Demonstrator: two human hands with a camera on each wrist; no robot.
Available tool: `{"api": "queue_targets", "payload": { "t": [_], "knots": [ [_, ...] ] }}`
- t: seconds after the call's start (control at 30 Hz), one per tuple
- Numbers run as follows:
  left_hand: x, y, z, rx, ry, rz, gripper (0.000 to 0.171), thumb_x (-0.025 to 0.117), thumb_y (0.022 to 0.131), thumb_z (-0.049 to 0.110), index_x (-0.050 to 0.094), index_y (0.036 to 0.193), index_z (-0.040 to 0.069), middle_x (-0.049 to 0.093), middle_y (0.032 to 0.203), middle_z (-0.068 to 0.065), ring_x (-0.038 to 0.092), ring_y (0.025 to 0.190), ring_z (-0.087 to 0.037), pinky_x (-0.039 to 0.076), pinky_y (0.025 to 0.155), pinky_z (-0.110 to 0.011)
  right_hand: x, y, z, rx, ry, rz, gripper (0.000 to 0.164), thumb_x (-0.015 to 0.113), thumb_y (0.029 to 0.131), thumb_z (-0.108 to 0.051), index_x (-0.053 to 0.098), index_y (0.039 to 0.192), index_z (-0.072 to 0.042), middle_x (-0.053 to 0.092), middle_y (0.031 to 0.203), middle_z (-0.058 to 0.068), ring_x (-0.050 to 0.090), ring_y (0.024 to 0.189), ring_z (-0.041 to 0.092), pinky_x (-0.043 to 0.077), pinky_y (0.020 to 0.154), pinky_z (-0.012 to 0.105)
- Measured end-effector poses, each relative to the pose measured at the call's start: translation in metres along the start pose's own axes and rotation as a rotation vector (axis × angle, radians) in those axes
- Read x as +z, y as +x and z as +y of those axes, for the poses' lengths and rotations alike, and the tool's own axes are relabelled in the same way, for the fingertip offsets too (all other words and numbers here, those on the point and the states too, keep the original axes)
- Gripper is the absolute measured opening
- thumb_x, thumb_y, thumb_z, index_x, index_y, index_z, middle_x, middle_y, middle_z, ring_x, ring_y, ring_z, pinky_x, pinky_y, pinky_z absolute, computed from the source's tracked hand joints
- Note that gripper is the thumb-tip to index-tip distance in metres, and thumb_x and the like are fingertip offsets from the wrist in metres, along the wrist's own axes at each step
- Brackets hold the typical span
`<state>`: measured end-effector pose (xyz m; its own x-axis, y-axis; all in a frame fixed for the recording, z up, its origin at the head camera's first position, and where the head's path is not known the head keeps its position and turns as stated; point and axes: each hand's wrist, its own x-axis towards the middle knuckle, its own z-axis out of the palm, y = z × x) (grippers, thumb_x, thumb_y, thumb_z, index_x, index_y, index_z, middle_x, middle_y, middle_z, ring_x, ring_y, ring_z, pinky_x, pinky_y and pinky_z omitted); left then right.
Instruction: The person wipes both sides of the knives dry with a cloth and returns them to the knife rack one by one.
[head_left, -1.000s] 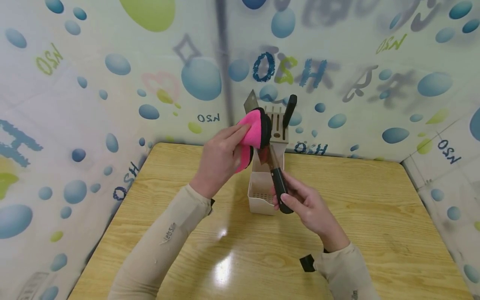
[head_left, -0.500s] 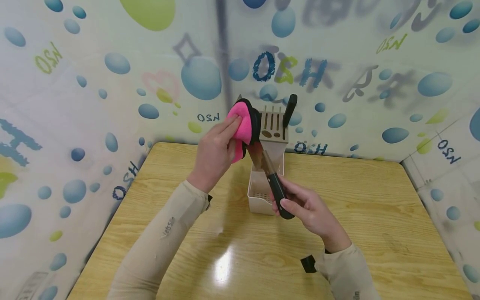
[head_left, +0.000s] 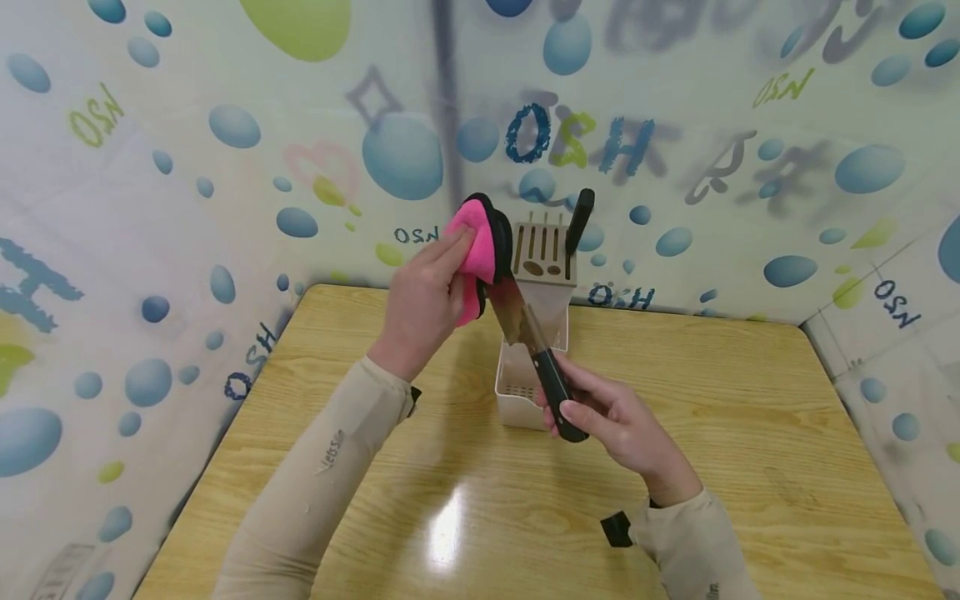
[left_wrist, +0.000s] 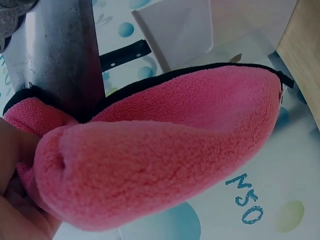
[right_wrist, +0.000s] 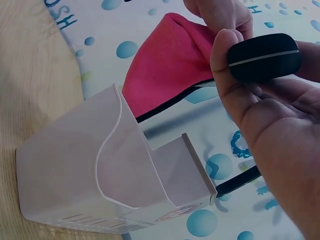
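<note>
My right hand (head_left: 611,417) grips the black handle of a broad-bladed kitchen knife (head_left: 555,387), its blade slanting up and to the left. Seen from the right wrist, the handle's butt end (right_wrist: 264,57) sticks out between thumb and fingers. My left hand (head_left: 423,304) pinches a pink fleecy cloth (head_left: 477,242) with black edging, folded over the upper part of the blade, whose tip is hidden. In the left wrist view, dark marks speckle the bare metal of the blade (left_wrist: 60,55) where it enters the fold of the cloth (left_wrist: 150,170).
Behind the knife, a pale plastic knife holder (head_left: 546,279) with a slotted top stands on the wooden table (head_left: 712,392). A black-handled utensil (head_left: 580,221) rises from its right slot. A bubble-printed wall covering (head_left: 675,100) surrounds the table at back and sides.
The left hand and cloth have slid left, baring more blade near the handle. The blade's tip, showing above the cloth earlier, is now covered. The right hand has barely moved, dipping slightly.
</note>
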<state>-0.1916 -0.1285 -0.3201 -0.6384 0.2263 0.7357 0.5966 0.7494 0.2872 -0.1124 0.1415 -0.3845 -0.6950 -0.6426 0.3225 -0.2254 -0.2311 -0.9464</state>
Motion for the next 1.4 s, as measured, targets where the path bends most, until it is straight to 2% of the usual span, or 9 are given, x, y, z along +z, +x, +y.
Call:
{"api": "queue_targets", "payload": {
  "t": [0.17, 0.5, 0.83, 1.1, 1.4],
  "knots": [
    [0.003, -0.002, 0.005, 0.036, 0.014, -0.024, 0.041, 0.061, 0.096, -0.007, 0.066, 0.136, -0.001, 0.068, 0.135, -0.016, 0.066, 0.125, -0.030, 0.053, 0.106, -0.042, 0.000, 0.002, 0.000, 0.005, -0.008, 0.009, 0.055, 0.042, 0.107, 0.005, 0.025, 0.159, 0.008, 0.059, 0.116, 0.029, 0.068, 0.095, 0.019, 0.063, 0.082, 0.037],
    [0.008, -0.009, 0.018, 0.113, 0.029, -0.080, 0.040, 0.064, 0.093, -0.007, 0.068, 0.132, -0.003, 0.068, 0.133, -0.018, 0.067, 0.123, -0.031, 0.054, 0.104, -0.040, 0.000, 0.004, 0.000, 0.050, 0.005, 0.043, 0.054, 0.042, 0.108, 0.001, 0.025, 0.159, 0.010, 0.067, 0.117, 0.006, 0.069, 0.095, 0.015, 0.063, 0.083, 0.038],
    [0.012, -0.015, 0.024, 0.124, 0.026, -0.153, 0.045, 0.069, 0.092, -0.007, 0.066, 0.136, -0.001, 0.068, 0.135, -0.016, 0.067, 0.124, -0.030, 0.054, 0.105, -0.039, 0.001, 0.003, 0.002, 0.033, 0.078, 0.065, 0.052, 0.040, 0.108, 0.003, 0.024, 0.157, 0.014, 0.068, 0.117, 0.009, 0.070, 0.094, 0.018, 0.063, 0.084, 0.038],
    [0.011, -0.018, 0.030, 0.134, 0.019, -0.214, 0.046, 0.071, 0.093, -0.003, 0.065, 0.138, 0.001, 0.068, 0.136, -0.014, 0.067, 0.124, -0.028, 0.055, 0.103, -0.039, 0.001, 0.003, 0.001, 0.018, 0.171, 0.063, 0.053, 0.036, 0.109, 0.002, 0.022, 0.160, 0.009, 0.067, 0.119, 0.011, 0.068, 0.099, 0.016, 0.062, 0.088, 0.035],
    [0.010, -0.018, 0.029, 0.170, 0.081, -0.204, 0.048, 0.070, 0.089, -0.011, 0.067, 0.136, 0.001, 0.070, 0.132, -0.014, 0.069, 0.120, -0.028, 0.056, 0.102, -0.038, 0.000, 0.001, 0.001, -0.012, 0.249, 0.060, 0.052, 0.034, 0.109, 0.003, 0.024, 0.160, 0.007, 0.066, 0.122, 0.010, 0.068, 0.102, 0.014, 0.061, 0.091, 0.032]
  ]
}}
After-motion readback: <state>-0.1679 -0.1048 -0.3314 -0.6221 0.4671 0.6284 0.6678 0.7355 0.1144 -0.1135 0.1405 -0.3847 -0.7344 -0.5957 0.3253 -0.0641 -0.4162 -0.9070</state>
